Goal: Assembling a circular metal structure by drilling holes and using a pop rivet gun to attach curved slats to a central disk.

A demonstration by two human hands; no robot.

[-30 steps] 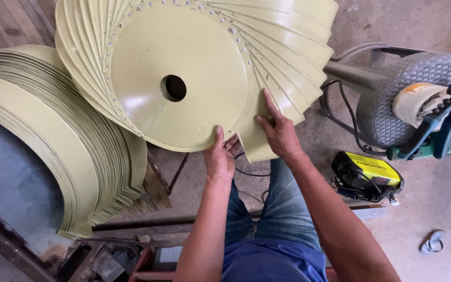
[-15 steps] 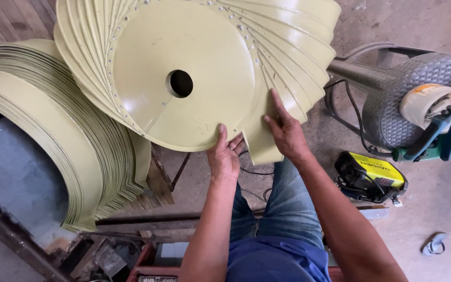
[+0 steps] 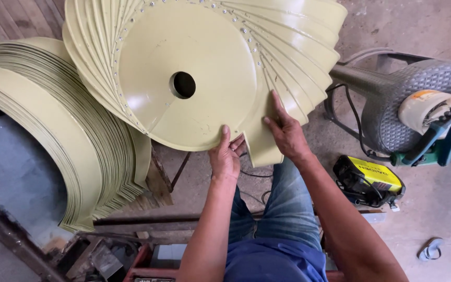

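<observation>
Left hand was clamped on the bottom rim of the pale yellow-green disc, thumb on the face, other fingers curled behind the edge. Right hand lay open and flat on the lowest blade, fingers spread, pressing it against the disc, not wrapped round anything.

Disc sat tilted toward the camera above the person's knees, centre hole roughly mid-face. Curved blades fanned around it, overlapping like shingles, pinned by a ring of small rivets along the disc's outer circle.

To do this step well, my read: keep the left grip firm so the wheel can't rotate, hold the loose blade flush with its curve matching the neighbour's overlap, and line its edge to the rivet circle before anything gets fixed. Sheet edges looked thin, so palms flat, no fingers sliding along the rim.

Materials: painted sheet metal, smooth semi-gloss, slight sheen on the blade curves. Stack of matching blades stood on edge at left, tightly nested, dark edge lines showing. At right a grey textured housing with a green and blue power tool against it, a yellow and black box on the concrete floor below. Blue jeans underneath
</observation>
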